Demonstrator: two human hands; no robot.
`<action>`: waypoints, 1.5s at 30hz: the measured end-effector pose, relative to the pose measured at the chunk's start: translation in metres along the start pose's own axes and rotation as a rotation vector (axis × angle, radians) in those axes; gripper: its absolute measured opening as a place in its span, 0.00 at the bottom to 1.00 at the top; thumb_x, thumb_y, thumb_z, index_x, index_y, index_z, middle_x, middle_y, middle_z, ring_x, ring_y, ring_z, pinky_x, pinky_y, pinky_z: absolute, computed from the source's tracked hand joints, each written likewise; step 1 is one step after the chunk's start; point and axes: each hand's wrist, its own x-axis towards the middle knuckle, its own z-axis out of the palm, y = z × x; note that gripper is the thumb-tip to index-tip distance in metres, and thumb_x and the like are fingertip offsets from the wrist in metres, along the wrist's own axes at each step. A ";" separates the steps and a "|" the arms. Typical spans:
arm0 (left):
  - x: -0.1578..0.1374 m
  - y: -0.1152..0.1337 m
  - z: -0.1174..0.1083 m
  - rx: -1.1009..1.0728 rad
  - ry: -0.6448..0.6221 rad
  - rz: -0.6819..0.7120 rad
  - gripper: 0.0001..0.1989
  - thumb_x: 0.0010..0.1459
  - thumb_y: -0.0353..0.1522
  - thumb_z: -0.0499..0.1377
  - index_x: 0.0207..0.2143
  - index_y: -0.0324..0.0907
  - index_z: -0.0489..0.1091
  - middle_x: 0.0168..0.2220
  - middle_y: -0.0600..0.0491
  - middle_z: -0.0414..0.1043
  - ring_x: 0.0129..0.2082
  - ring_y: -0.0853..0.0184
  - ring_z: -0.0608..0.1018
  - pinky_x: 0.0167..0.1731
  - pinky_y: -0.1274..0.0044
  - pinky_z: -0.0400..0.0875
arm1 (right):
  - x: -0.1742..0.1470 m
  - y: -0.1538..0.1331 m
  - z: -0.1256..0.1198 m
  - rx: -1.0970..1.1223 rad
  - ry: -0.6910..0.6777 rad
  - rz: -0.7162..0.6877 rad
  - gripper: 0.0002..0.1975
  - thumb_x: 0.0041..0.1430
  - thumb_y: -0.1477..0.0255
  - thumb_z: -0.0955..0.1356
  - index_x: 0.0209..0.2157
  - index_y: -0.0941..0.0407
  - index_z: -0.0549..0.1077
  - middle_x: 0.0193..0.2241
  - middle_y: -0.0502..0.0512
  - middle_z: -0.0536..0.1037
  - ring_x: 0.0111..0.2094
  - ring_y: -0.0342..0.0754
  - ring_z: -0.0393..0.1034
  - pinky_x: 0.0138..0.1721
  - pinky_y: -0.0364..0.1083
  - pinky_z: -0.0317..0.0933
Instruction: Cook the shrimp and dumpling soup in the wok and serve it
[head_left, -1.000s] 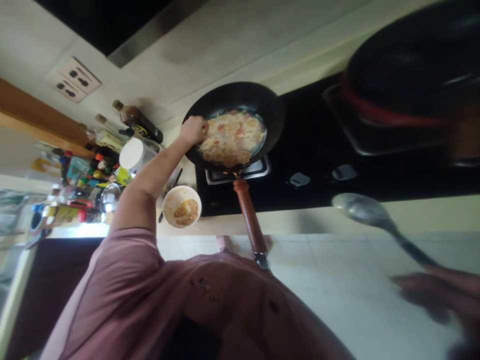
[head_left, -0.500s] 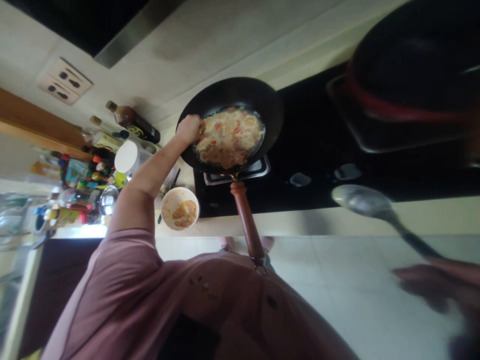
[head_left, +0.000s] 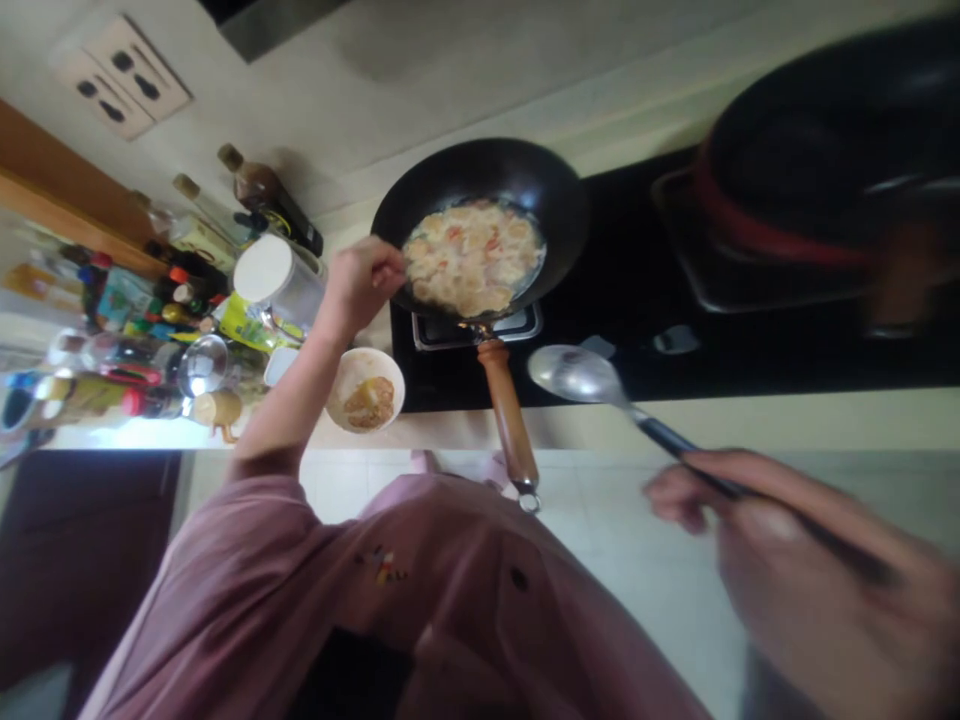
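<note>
pan: food spread inside
bowl: residue left
left hand: curled, hold unclear
right hand: grip holds spoon

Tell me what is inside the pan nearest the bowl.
The pan holds pale, lumpy food flecked with red. The bottom beneath the food is covered and cannot be seen.

From head height, the scene is viewed forward and steeply down. The shirt is taken in close at the near edge, the desk and pan are seen farther off, and the wall is caught beyond.
</note>
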 end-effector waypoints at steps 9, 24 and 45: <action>-0.151 -0.035 0.042 -0.095 -0.034 -0.182 0.16 0.55 0.19 0.53 0.41 0.39 0.75 0.42 0.50 0.75 0.35 0.70 0.78 0.39 0.77 0.72 | 0.048 -0.011 0.131 -0.181 -0.549 -0.315 0.13 0.66 0.73 0.63 0.45 0.55 0.78 0.31 0.53 0.80 0.30 0.45 0.75 0.34 0.44 0.68; -0.229 -0.052 0.062 -0.165 -0.023 -0.057 0.19 0.52 0.29 0.68 0.46 0.40 0.68 0.44 0.46 0.69 0.46 0.57 0.74 0.45 0.66 0.73 | 0.049 0.035 0.201 -0.514 -1.254 -0.535 0.17 0.68 0.72 0.60 0.46 0.56 0.80 0.39 0.58 0.80 0.38 0.48 0.74 0.39 0.44 0.64; -0.225 -0.048 0.058 -0.170 -0.087 -0.110 0.21 0.51 0.34 0.70 0.46 0.40 0.68 0.46 0.45 0.68 0.49 0.54 0.73 0.48 0.64 0.69 | 0.053 0.040 0.186 -0.398 -1.021 -0.313 0.15 0.65 0.69 0.63 0.46 0.54 0.80 0.37 0.53 0.83 0.37 0.47 0.77 0.43 0.45 0.67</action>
